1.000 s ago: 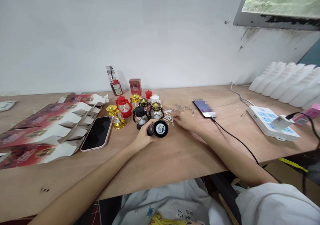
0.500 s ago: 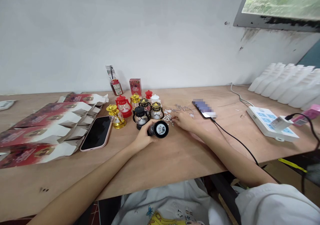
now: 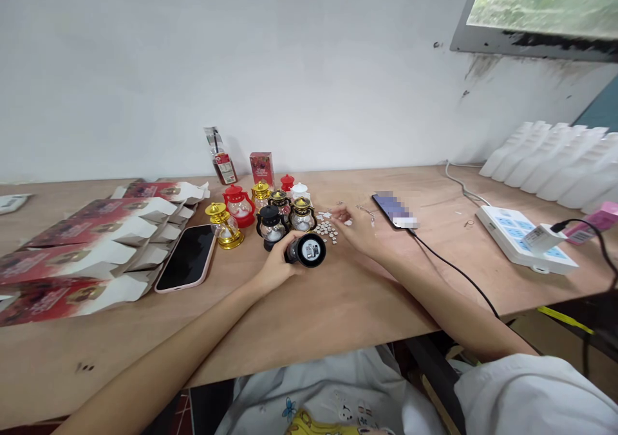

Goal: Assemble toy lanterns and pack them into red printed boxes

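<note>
My left hand (image 3: pixel 277 264) is wrapped round a small black lantern (image 3: pixel 311 250), tipped so its round base faces me, with an open compartment showing inside. My right hand (image 3: pixel 361 231) is just above the table beside small white pieces (image 3: pixel 326 230). Its fingers are curled in, and what they hold, if anything, is too small to make out. Thin metal bits (image 3: pixel 365 211) lie behind that hand, partly hidden. Close past my left hand stand a black lantern (image 3: pixel 271 226), a black-and-gold lantern (image 3: pixel 302 215), a gold lantern (image 3: pixel 224 226) and a red lantern (image 3: pixel 239 205).
Flattened red-and-white boxes (image 3: pixel 91 235) and a pink-edged phone (image 3: pixel 187 258) lie at left. A bottle (image 3: pixel 223 165) and a red box (image 3: pixel 261 168) stand behind the lanterns. At right are a cabled phone (image 3: pixel 393 211), a power strip (image 3: pixel 524 237) and white bottles (image 3: pixel 555 161).
My right hand has lifted slightly and its fingers have drawn inward, uncovering more white pieces and covering part of the metal bits. My left hand and the lantern have stayed put.
</note>
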Demonstrator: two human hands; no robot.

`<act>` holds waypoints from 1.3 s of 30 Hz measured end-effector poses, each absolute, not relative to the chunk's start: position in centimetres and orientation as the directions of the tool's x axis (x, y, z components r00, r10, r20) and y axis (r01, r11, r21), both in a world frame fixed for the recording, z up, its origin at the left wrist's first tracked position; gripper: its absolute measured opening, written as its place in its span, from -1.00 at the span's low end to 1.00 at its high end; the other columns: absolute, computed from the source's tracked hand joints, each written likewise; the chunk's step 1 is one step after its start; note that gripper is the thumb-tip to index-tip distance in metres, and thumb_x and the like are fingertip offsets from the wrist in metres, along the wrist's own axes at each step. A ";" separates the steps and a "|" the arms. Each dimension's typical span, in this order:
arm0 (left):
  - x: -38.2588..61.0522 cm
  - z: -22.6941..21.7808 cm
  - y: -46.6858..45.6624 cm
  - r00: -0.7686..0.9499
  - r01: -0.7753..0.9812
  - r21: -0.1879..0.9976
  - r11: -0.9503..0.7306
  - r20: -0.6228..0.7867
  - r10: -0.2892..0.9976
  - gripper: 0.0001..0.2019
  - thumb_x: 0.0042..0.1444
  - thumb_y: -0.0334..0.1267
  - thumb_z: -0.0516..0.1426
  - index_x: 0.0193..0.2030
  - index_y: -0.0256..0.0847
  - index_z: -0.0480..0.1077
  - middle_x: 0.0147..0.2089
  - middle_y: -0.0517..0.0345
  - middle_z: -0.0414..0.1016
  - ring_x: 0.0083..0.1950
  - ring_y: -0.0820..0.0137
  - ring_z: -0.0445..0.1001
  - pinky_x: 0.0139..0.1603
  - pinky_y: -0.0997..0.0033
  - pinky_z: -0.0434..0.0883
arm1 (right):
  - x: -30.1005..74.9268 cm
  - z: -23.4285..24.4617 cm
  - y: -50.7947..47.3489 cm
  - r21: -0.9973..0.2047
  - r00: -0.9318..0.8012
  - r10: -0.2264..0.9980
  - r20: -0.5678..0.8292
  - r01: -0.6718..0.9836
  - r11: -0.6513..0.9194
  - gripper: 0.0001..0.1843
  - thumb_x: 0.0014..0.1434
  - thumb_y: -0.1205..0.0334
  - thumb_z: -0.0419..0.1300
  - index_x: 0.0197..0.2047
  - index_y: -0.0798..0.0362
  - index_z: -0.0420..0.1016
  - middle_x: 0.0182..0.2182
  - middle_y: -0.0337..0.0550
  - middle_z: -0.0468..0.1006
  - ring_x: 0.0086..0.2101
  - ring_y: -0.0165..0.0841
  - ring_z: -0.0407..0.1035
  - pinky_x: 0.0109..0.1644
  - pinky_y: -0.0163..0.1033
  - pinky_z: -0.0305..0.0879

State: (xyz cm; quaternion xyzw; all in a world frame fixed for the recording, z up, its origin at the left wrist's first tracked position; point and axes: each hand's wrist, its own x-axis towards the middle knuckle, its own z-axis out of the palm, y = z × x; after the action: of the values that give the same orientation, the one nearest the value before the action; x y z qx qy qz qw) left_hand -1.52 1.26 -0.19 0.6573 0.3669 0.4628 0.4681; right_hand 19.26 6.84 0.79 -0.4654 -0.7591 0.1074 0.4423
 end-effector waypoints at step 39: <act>-1.5 -0.1 1.2 0.303 0.093 0.940 -0.328 0.288 0.909 -0.50 -0.39 -0.41 0.21 -0.16 -0.23 0.33 -0.17 0.19 0.39 -0.07 0.24 0.34 0.02 0.28 0.25 | 16.9 1.8 1.7 0.091 -0.484 0.083 0.871 0.326 0.941 -0.81 0.12 0.44 0.14 -0.25 -0.05 0.40 -0.47 -0.28 0.52 -0.37 -0.37 0.31 -0.27 -0.21 0.21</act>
State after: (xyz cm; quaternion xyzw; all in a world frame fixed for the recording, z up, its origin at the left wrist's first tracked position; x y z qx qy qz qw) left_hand -1.53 1.19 -0.12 0.6735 0.3718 0.4588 0.4445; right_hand 16.94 1.73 1.79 -0.1198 -0.8525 -0.1229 0.4937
